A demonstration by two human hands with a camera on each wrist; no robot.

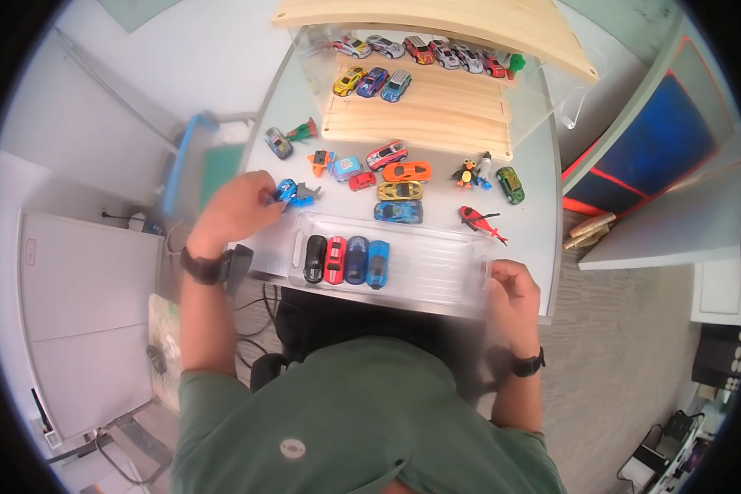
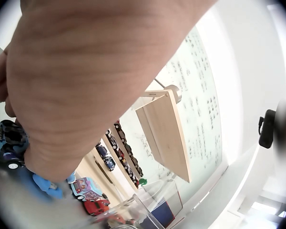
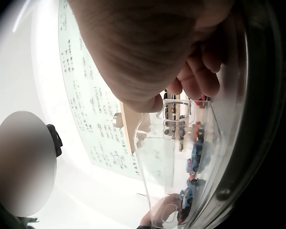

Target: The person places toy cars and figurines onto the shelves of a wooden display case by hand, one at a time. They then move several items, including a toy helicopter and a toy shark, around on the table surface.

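Observation:
My left hand [image 1: 240, 207] pinches a small blue toy car [image 1: 286, 191] at the table's left side; the left wrist view shows the car [image 2: 11, 143] beside the fingers. Close to its right lies a grey-blue toy shark [image 1: 306, 196]. A clear plastic tray [image 1: 445, 267] sits along the table's front edge. Inside its left half stand a black car [image 1: 314, 258], two blue ones and a red car [image 1: 334, 260] with white stripes, side by side. My right hand [image 1: 514, 296] is at the tray's right end, fingers loosely curled, thumb tip right at the rim [image 3: 176, 102].
Behind the tray, several toy cars lie loose with a penguin figure [image 1: 466, 173] and a red helicopter [image 1: 481, 222]. A wooden shelf case [image 1: 420, 123] with clear sides holds rows of cars at the back. A blue-rimmed bin [image 1: 177, 169] stands left of the table.

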